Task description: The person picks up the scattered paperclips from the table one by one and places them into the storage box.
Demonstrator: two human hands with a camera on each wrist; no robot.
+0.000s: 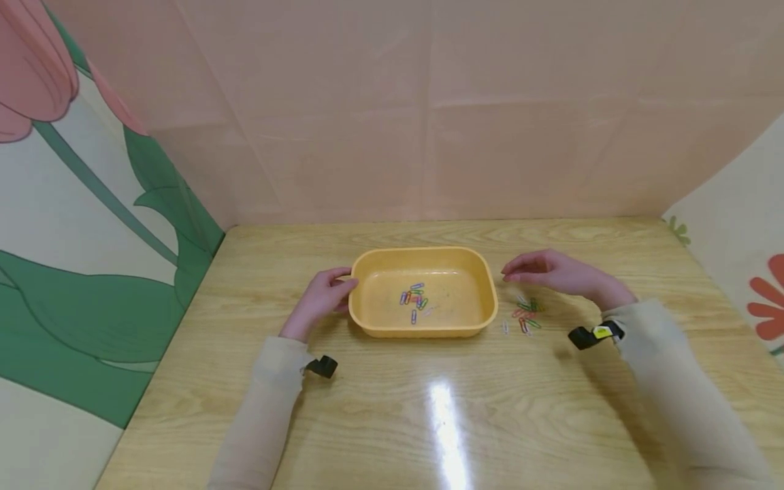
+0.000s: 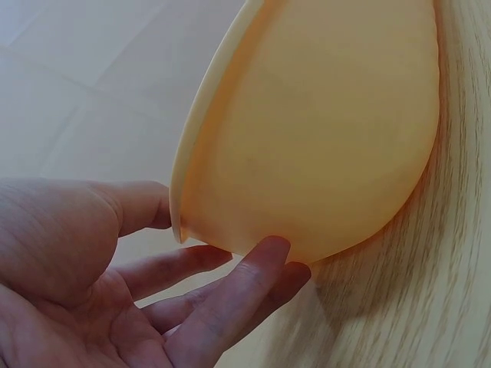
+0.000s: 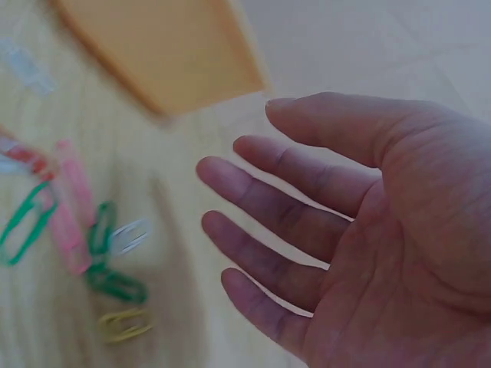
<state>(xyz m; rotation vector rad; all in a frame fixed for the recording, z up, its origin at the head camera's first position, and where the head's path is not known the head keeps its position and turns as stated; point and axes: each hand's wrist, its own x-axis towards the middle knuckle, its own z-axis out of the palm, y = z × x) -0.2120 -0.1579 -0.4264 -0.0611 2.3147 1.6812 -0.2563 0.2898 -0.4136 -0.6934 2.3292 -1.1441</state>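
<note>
A yellow plastic tray [image 1: 461, 303] with rounded corners sits on the table. Its left end is held by my left hand [image 1: 320, 299], the thumb at the rim and the other fingers against the outer wall, as the left wrist view shows. Colourful paper clips [image 1: 414, 316] lie scattered on the tray's floor. Right of the tray, my right hand [image 1: 560, 272] hovers above the table with nothing in it, fingers spread and slightly bent. Below it is a loose pile of paper clips [image 1: 525, 314]; pink, green, white and yellow ones show blurred in the right wrist view.
The wooden table [image 1: 361, 408] meets a pink covered wall [image 1: 429, 163] at the back. Painted panels with plant and flower patterns flank it on the left [image 1: 86, 327] and right [image 1: 735, 224]. A black wrist camera [image 1: 322, 366] sits at the left cuff.
</note>
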